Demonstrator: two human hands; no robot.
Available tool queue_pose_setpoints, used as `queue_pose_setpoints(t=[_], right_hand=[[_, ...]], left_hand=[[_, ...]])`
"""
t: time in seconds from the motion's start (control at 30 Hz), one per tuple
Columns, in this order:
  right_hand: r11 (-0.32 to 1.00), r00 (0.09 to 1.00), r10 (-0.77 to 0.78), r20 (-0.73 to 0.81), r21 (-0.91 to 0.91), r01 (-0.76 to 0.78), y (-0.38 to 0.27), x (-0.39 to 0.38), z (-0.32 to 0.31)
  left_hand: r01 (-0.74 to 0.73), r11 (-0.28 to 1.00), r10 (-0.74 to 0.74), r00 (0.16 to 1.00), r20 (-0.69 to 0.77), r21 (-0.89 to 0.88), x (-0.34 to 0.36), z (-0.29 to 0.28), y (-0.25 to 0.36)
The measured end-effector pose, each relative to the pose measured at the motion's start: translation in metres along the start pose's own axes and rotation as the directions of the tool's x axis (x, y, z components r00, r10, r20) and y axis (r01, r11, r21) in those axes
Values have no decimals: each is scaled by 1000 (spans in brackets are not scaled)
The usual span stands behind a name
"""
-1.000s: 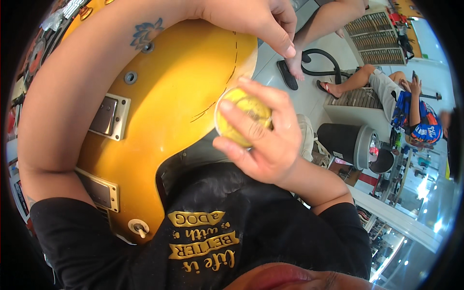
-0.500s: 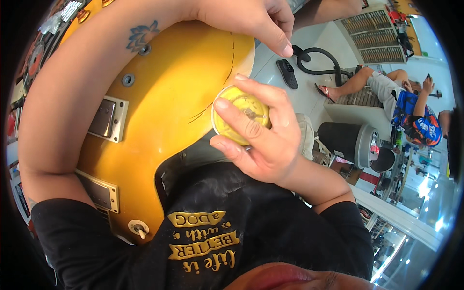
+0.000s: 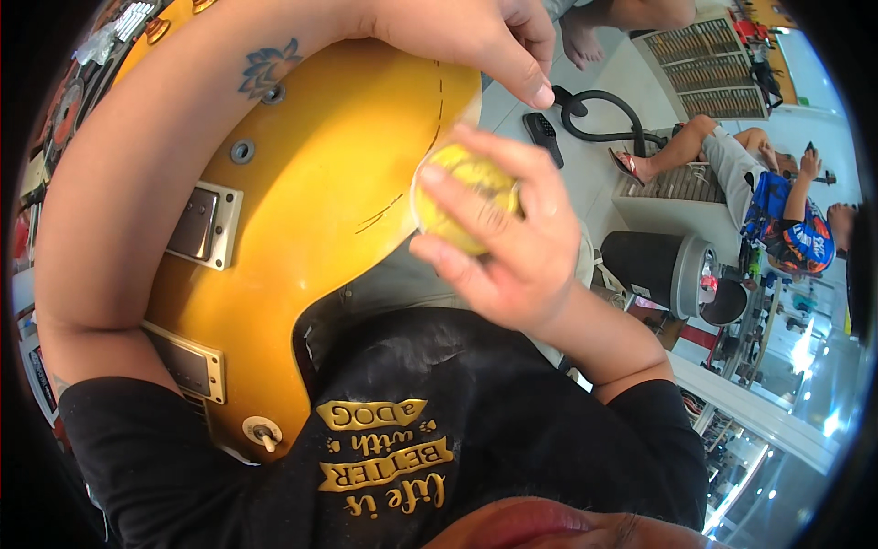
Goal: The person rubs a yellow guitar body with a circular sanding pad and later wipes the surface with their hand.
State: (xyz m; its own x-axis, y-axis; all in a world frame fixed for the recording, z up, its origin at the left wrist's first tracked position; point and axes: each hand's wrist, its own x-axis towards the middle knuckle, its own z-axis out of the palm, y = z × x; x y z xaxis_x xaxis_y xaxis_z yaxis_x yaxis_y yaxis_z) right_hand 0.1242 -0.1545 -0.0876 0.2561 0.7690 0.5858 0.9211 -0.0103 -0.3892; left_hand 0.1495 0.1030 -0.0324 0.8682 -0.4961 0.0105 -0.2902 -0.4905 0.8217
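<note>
A gold electric guitar body [image 3: 338, 156] lies across my lap, with dashed dark marks along its edge. My right hand [image 3: 521, 229] has its fingers spread over a round yellow pad [image 3: 466, 206] with a pale rim, like a sanding pad. The pad sits at the guitar's edge beside the marks; its underside is hidden. My left forearm, with a flower tattoo, lies across the guitar top. Beyond the far edge hangs my left hand [image 3: 494, 46], thumb stretched out and fingers loosely bent, with nothing seen in it.
A toggle switch [image 3: 263, 433] and metal-covered pickups [image 3: 197, 222] stand up from the guitar top. At right are a black bin [image 3: 654, 270], a black hose [image 3: 608, 114], and a black slipper [image 3: 543, 137] on the floor. Another person [image 3: 777, 201] sits farther right.
My right hand and the yellow pad have shifted slightly right and up, and the hand is a little blurred. My left hand stays put. At the top, another person's bare foot now shows.
</note>
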Motion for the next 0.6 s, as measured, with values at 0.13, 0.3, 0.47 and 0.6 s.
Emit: queue_pose_setpoints(t=[0.13, 0.3, 0.47, 0.6], right_hand=[[996, 998, 66, -11, -64, -66, 11, 2, -2], [999, 1000, 2, 12, 39, -2, -4, -2, 0], [994, 998, -21, 64, 106, 15, -9, -9, 0], [996, 997, -65, -31, 56, 67, 22, -4, 5]], left_hand=[[28, 1000, -28, 1000, -12, 12, -1, 0, -3], [-36, 998, 40, 997, 70, -56, -9, -13, 12], [15, 1000, -15, 1000, 0, -18, -4, 3, -4], [19, 1000, -19, 1000, -2, 15, -5, 2, -4]])
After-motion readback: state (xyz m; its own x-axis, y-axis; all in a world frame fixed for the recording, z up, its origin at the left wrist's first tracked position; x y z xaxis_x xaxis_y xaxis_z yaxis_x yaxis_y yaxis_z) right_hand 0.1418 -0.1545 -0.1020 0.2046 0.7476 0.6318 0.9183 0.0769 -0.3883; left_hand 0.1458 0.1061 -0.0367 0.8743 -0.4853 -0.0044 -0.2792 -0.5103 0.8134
